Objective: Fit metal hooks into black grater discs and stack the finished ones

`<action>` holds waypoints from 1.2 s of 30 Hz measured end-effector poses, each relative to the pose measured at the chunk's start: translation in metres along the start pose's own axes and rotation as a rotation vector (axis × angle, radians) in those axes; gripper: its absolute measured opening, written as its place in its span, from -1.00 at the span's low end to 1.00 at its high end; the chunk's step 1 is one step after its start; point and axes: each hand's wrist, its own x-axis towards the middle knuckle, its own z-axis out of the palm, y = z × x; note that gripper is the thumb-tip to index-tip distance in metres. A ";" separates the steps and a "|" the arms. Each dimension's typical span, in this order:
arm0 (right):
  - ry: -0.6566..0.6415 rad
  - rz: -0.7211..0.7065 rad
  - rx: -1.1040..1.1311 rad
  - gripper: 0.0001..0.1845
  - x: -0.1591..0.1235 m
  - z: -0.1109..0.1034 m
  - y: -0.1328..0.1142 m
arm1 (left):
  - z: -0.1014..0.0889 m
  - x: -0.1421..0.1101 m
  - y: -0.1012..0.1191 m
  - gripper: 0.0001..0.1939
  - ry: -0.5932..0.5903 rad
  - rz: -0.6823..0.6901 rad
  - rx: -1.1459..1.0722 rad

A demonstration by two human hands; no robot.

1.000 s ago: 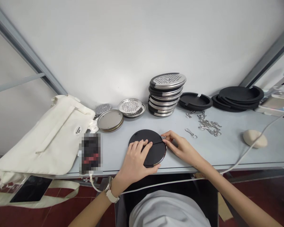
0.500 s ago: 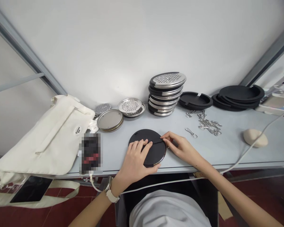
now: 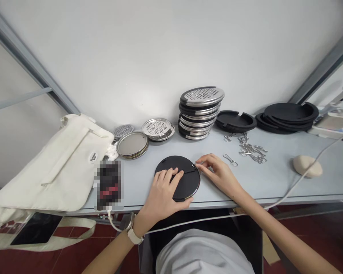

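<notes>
A round black grater holder [image 3: 166, 163] lies flat near the table's front edge, a narrow groove across its face and a shiny metal rim showing at its lower right. Across its left part rests my left hand [image 3: 167, 190], fingers pressed on top and thumb along the front rim, keeping hold of it. My right hand [image 3: 217, 173] pinches a small metal clip [image 3: 194, 166] against the holder's right edge, at the end of the groove; a loop of it shows, the rest is hidden by fingertips. Nearest to that hand lies a loose metal clip [image 3: 230, 160].
Behind stands a stack of holders with metal grater plates [image 3: 204, 95]. Loose grater plates [image 3: 157, 127] and plain metal discs [image 3: 133, 144] lie left, black holders [image 3: 291, 112] right. Several clips [image 3: 253, 152], a beige rounded object [image 3: 308, 166], a white cable [image 3: 326, 150] and a cream bag [image 3: 54, 163] are around.
My right hand's fingers have shifted and turned slightly at the holder's edge, and a loop of the metal clip now shows. My left hand stays in place on the holder.
</notes>
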 end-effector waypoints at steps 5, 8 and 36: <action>-0.057 0.002 -0.016 -0.81 -0.001 -0.001 -0.007 | 0.000 0.000 -0.001 -0.31 -0.012 0.001 -0.001; -0.088 0.020 0.022 -0.82 -0.001 -0.002 -0.010 | 0.000 0.000 -0.001 -0.30 -0.015 0.000 -0.001; -0.242 0.001 -0.036 -0.76 -0.005 -0.001 -0.008 | -0.001 0.000 -0.001 -0.30 -0.011 0.002 0.000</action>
